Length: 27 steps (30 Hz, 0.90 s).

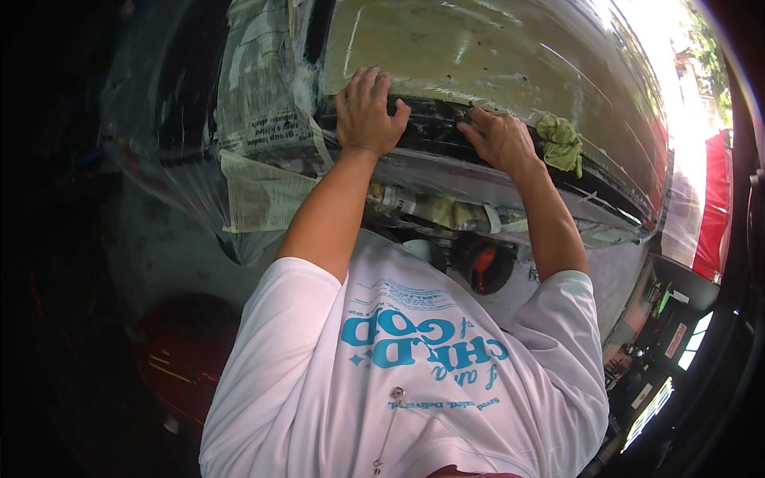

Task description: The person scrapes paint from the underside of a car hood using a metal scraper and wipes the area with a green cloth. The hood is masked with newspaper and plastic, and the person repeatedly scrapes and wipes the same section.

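1 spread L hand [369, 111], 1 R hand [504, 142] (can't tell grip) touch 1 panel [470, 52] nr 1 rag [560, 143].

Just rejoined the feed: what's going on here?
A person has the left hand spread at the lower edge of a tan panel. The right hand is at the dark strip below it; whether it grips anything is hidden. A green cloth lies beside that hand; newspaper hangs left of the panel.

On my head feed, my left hand [369, 113] spreads over the lower edge of the olive panel [454, 49]; my right hand [504, 139] lies near a crumpled green cloth [561, 145].
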{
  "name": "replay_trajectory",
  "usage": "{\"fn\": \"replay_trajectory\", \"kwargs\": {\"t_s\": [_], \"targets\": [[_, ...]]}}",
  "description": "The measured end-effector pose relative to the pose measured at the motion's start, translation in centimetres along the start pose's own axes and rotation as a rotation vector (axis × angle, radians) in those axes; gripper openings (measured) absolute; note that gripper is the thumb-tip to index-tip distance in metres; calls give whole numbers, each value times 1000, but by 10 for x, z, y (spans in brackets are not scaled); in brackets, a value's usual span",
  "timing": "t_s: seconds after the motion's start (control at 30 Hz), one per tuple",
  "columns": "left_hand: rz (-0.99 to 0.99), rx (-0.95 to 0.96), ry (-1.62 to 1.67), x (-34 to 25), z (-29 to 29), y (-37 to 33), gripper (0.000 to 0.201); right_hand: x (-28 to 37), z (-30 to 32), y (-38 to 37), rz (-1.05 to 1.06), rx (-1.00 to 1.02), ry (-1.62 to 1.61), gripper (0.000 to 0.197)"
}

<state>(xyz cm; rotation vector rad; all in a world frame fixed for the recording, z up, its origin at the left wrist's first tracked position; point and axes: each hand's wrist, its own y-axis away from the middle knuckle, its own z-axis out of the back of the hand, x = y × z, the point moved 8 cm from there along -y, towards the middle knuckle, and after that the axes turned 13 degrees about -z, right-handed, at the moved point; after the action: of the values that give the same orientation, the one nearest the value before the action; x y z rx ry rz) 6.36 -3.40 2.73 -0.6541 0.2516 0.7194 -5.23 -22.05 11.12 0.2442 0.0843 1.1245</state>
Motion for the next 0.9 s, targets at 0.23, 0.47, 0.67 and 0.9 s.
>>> {"fn": "replay_trajectory", "kwargs": {"t_s": [0.23,0.47,0.67,0.9], "targets": [[14,19,-13,-1,-1,-1,53,-9,3,-8,-80,-31,-30,34],[-1,0,-10,-2,0,-2,52,2,10,-5,26,-4,16,34],[-2,-6,-9,-1,2,2,51,3,17,0,36,27,48,34],[-1,0,-1,-2,1,-3,52,-4,18,-8,-40,11,-67,36]]}}
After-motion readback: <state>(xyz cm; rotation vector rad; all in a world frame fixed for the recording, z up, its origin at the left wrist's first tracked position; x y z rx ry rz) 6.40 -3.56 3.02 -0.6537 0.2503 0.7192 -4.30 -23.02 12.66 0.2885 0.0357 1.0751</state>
